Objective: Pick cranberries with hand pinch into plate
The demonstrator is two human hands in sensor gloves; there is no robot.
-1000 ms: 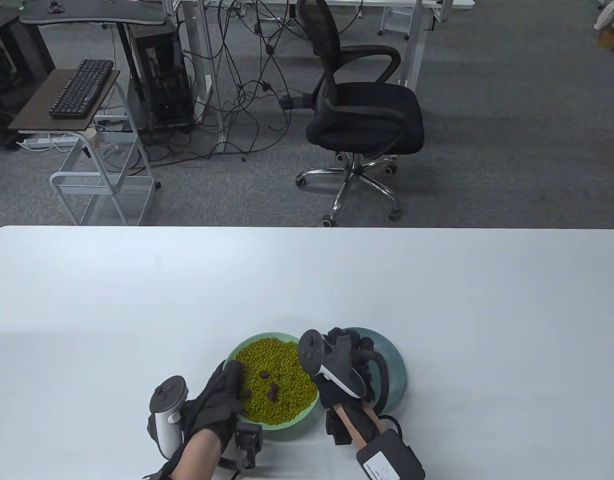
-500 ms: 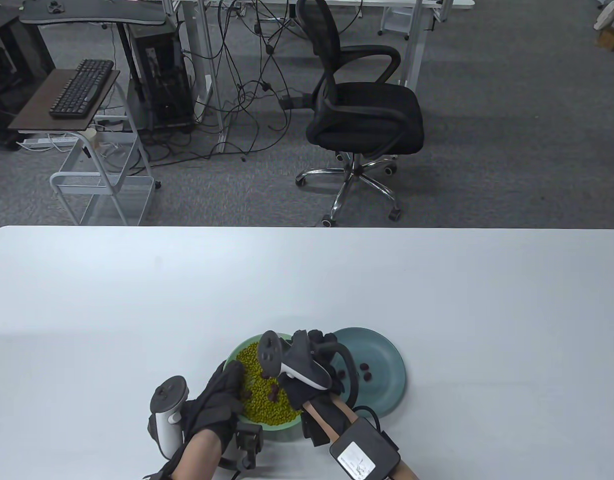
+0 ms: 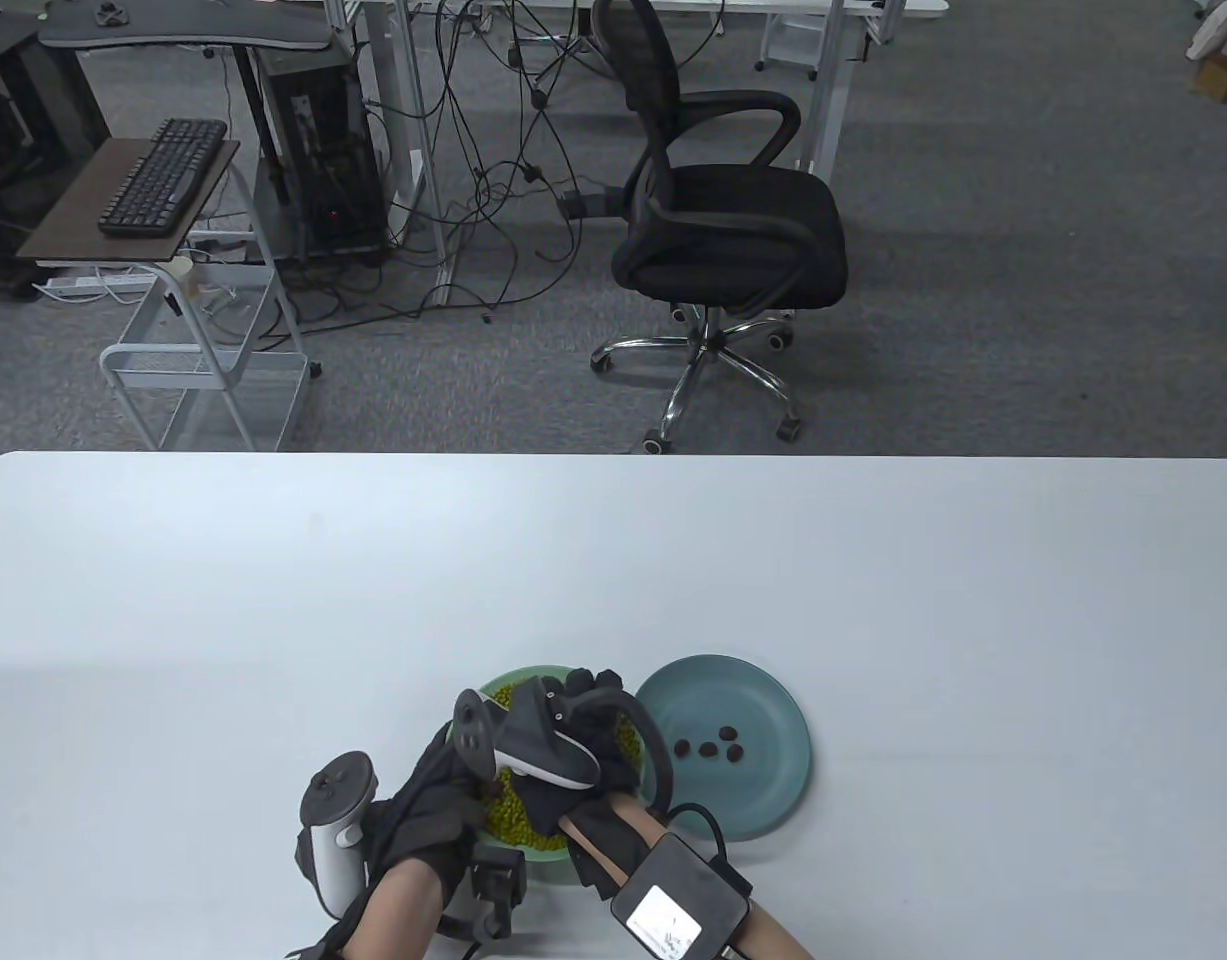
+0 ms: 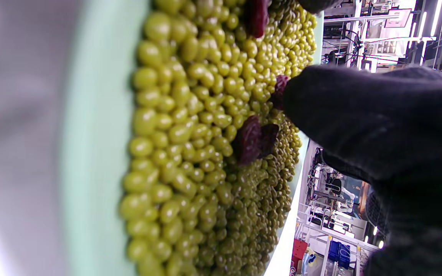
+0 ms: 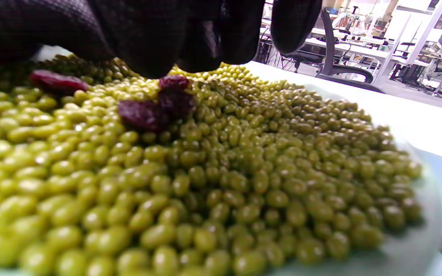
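Note:
A pale green bowl (image 3: 529,866) full of green beans sits near the table's front edge. Three dark red cranberries lie on the beans (image 5: 144,113), and more show in the left wrist view (image 4: 251,140). My right hand (image 3: 583,700) hangs over the bowl, its fingertips (image 5: 155,63) together on a cranberry (image 5: 173,81) that lies on the beans. My left hand (image 3: 453,775) has its fingers over the bowl's left rim. The teal plate (image 3: 773,780) to the right of the bowl holds several cranberries (image 3: 708,748).
The white table (image 3: 613,560) stretches away behind the bowl and plate. A black office chair (image 3: 723,230) and desks stand on the floor beyond the far edge.
My right hand has moved left from over the plate to over the bowl and come down onto the beans. The plate's cranberries now show. My left hand has not moved.

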